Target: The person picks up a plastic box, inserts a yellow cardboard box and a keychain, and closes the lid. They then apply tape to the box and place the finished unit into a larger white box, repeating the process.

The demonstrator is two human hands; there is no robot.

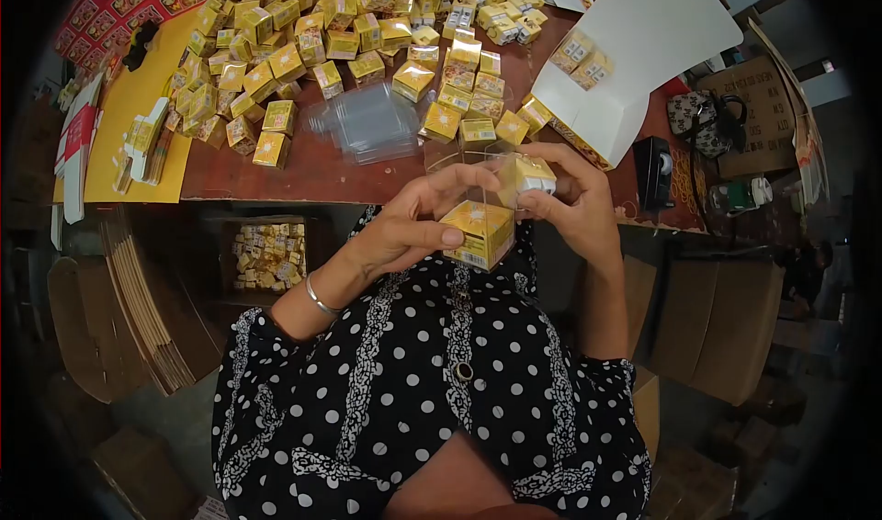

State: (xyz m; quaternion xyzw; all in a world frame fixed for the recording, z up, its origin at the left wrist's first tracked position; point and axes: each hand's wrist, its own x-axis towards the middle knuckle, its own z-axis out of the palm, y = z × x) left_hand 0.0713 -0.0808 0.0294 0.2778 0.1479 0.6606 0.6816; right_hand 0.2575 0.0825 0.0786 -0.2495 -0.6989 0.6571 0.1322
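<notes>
In front of my chest, my left hand (404,224) grips a yellow printed box (480,229) between thumb and fingers. Clear plastic (473,163) rises above this box, next to my left fingertips. My right hand (585,206) pinches a smaller yellow and white box (535,176) between thumb and fingers, just above and to the right of the first. The smaller box overlaps the clear plastic in this view. Just beyond my hands, several yellow boxes (478,132) stand on the red-brown table (303,180). A silver bangle (317,295) circles my left wrist.
Yellow boxes (285,61) are heaped across the back of the table. Flat clear plastic packs (372,123) lie ahead. An opened white carton (643,38) and a black tape dispenser (654,175) are at right. Below left sits a cardboard box (241,292) of small yellow packets.
</notes>
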